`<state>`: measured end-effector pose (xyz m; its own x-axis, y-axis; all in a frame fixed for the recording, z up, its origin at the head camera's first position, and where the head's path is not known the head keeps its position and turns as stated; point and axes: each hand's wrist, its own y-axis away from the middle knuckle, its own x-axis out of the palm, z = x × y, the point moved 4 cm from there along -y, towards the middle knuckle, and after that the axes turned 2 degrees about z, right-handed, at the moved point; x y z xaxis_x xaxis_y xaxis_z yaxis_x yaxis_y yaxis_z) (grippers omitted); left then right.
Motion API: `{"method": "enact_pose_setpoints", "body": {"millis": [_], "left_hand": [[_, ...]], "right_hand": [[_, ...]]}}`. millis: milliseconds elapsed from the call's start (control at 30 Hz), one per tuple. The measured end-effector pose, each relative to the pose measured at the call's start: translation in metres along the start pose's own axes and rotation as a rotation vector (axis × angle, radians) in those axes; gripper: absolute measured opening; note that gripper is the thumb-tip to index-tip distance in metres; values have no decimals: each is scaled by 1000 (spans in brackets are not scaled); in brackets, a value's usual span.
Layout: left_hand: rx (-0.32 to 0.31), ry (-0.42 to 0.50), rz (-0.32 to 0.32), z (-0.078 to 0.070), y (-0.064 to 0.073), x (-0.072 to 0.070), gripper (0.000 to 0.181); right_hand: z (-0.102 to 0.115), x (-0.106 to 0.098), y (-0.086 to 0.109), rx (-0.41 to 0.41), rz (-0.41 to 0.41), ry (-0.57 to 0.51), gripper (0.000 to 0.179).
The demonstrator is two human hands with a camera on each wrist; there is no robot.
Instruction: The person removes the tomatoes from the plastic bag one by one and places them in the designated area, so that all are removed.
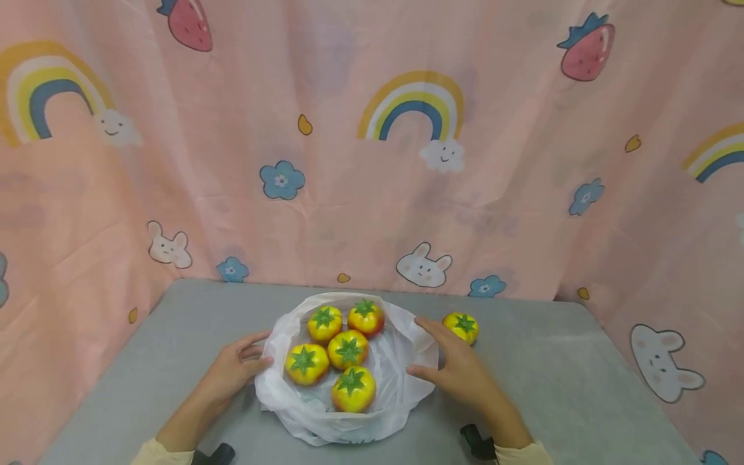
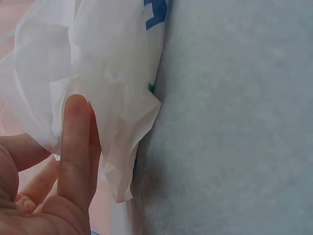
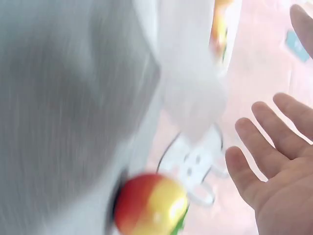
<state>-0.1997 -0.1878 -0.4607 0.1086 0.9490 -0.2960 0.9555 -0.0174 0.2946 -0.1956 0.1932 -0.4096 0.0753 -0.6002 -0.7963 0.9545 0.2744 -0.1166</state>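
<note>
A white plastic bag (image 1: pixel 401 394) stands on the grey table with its mouth spread wide. Inside sit several yellow-and-red, tomato-like fruits (image 1: pixel 348 349) with green star-shaped tops. My left hand (image 1: pixel 232 366) pinches the bag's left rim; in the left wrist view the thin plastic (image 2: pixel 112 63) passes between its thumb and fingers. At the right rim is my right hand (image 1: pixel 459 365), thumb and fingers spread apart. The right wrist view shows that hand (image 3: pixel 274 161) with nothing in its fingers, beside the blurred bag (image 3: pixel 190 73). One more fruit (image 1: pixel 462 327) lies outside, just beyond the right hand.
The grey table (image 1: pixel 581 381) reaches back to a pink curtain (image 1: pixel 349 213) printed with rainbows, rabbits and flowers. A black wrist mount (image 1: pixel 216 454) shows at the left sleeve, and another black mount (image 1: pixel 478 442) at the right.
</note>
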Motion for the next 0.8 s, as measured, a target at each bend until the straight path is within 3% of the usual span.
{"method": "enact_pose_setpoints", "body": {"millis": [367, 500, 800], "left_hand": [[3, -34, -29, -1, 2, 2, 62], [-1, -35, -27, 0, 1, 2, 64], [10, -12, -45, 1, 4, -2, 62]], "right_hand": [[50, 43, 4, 27, 169, -151, 73], [56, 55, 4, 32, 197, -169, 72], [57, 73, 3, 24, 205, -97, 77]]}}
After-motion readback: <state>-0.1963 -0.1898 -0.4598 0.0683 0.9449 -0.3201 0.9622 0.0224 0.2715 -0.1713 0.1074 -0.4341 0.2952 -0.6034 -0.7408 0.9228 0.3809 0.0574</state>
